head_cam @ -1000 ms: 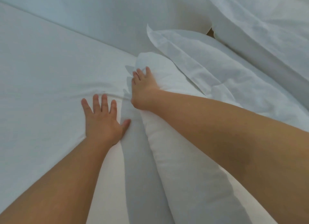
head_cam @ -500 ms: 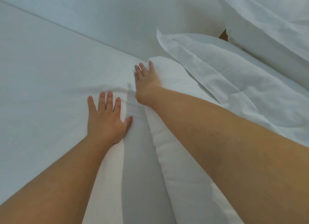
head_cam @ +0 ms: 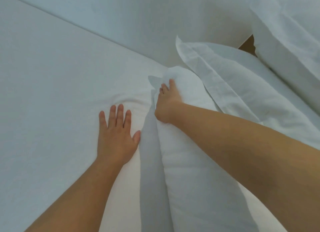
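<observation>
Bed sheet fills L + centre. L hand lies flat on it, centre-front, just L of the long pillow, w/ a narrow strip of sheet between thumb & pillow side. Long pillow runs front-to-back on the bed, R of centre. R hand sits on its far end, fingers curled over its L edge. 2nd pillow lies behind + R of the long pillow, touching it, flap edge against its far R side. 3rd pillow is at top R, behind the 2nd. Small gap shows between those two at the back. More bedding runs across the top, beyond a diagonal seam.
</observation>
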Demonstrator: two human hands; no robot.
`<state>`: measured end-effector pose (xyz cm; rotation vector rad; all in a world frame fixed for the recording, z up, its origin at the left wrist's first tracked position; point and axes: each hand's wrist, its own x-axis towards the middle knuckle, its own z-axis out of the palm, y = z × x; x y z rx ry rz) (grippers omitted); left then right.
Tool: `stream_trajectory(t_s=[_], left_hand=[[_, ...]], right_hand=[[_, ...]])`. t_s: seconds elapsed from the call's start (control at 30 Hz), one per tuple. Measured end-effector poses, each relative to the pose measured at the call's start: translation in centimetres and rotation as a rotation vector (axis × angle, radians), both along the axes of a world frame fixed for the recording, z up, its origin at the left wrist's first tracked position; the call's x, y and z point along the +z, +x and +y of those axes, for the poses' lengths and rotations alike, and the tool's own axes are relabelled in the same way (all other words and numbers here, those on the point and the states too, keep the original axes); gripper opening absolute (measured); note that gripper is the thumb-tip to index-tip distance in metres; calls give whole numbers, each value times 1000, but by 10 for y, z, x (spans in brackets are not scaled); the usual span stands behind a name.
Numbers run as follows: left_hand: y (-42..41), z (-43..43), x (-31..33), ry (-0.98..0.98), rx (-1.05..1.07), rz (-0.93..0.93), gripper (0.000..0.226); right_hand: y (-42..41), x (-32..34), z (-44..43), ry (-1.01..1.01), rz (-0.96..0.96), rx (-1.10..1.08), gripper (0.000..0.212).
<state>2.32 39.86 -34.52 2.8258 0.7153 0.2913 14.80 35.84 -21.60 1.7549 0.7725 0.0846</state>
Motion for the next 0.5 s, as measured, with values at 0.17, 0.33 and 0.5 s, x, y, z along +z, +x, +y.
stream_trajectory(t_s=[0.17, 0.33, 0.5], left_hand=[[-30, -21, 4, -13, 0, 6, 73], [-66, -33, 3, 6, -23, 6, 70], [-99, -51, 6, 0, -35, 25, 69]], right_hand=[[-23, 4, -17, 14, 68, 42, 66], [-50, 18, -48, 71, 109, 67, 67], [-81, 17, -69, 95, 115, 64, 70]])
